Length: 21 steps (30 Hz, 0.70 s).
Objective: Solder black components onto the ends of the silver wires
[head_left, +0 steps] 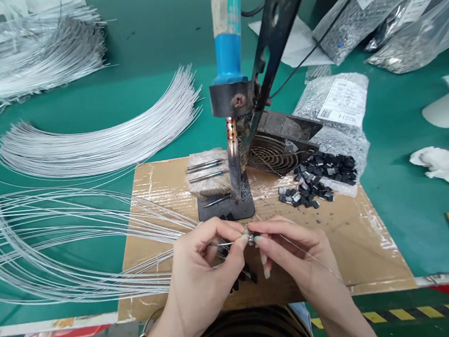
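My left hand (205, 264) and my right hand (298, 251) meet over the cardboard, thumbs and forefingers pinched at a small metallic part (250, 236). A thin wire runs into my left fingertips. Another fine strand (311, 258) crosses my right hand; whether its fingers grip it, I cannot tell. Just beyond them, a blue-handled soldering iron (229, 37) is clamped upright, its tip (235, 188) pointing down at a black plate (228, 208). White wires (150, 222) reach in from the left. Their ends, and black pieces (249, 276) under my hands, are partly hidden.
Loose black connectors (312, 179) spill from a plastic bag (339, 106) beside a dark fan (279, 145). A curved wire bundle (104, 142) lies left of the black stand arm (275, 33). Crumpled tissue (440, 165) is at right. The cardboard (357, 246) reaches the table's front edge.
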Tool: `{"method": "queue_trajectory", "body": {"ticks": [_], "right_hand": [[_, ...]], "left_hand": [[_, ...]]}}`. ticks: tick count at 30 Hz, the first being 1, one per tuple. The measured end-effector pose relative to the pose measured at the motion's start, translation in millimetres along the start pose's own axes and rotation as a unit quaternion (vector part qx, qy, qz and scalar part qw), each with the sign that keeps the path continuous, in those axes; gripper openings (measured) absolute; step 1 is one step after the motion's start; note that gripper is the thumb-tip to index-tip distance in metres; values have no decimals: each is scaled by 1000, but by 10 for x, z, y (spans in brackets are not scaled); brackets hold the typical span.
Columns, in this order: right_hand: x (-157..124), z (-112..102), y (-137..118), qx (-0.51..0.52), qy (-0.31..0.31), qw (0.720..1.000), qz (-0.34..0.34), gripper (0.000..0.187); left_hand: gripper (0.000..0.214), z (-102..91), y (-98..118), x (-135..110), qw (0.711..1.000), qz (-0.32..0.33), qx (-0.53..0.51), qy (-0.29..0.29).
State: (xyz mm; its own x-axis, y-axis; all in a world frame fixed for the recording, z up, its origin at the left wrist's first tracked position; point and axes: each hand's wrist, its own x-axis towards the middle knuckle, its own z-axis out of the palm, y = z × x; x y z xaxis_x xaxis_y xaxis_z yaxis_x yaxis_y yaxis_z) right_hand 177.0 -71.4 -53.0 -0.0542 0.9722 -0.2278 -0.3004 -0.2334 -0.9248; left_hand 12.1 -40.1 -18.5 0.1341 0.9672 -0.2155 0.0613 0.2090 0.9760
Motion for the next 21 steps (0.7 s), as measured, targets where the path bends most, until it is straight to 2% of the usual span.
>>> {"method": "queue_trajectory", "body": {"ticks": [2,7,13,16,19,21], "right_hand": [[-29,4,-10,-45,19,998,-25,18],[-93,1,-41,-148,59,984,-81,38],[-98,89,-105,-214,125,966,-69,29],[-74,105,-139,-260,117,954,-88,9],[-32,88,-158,-290,92,948,-94,25],[-4,72,-163,-289,80,949,-95,27]], "left_hand": [[15,6,1,18,1000,0,-2,7],[14,-30,16,72,998,-4,44,36],[13,-62,84,140,997,-5,63,43],[14,-66,106,151,997,-5,56,49],[13,-67,118,166,997,-8,51,56],[13,-67,122,182,997,-12,50,56]]}}
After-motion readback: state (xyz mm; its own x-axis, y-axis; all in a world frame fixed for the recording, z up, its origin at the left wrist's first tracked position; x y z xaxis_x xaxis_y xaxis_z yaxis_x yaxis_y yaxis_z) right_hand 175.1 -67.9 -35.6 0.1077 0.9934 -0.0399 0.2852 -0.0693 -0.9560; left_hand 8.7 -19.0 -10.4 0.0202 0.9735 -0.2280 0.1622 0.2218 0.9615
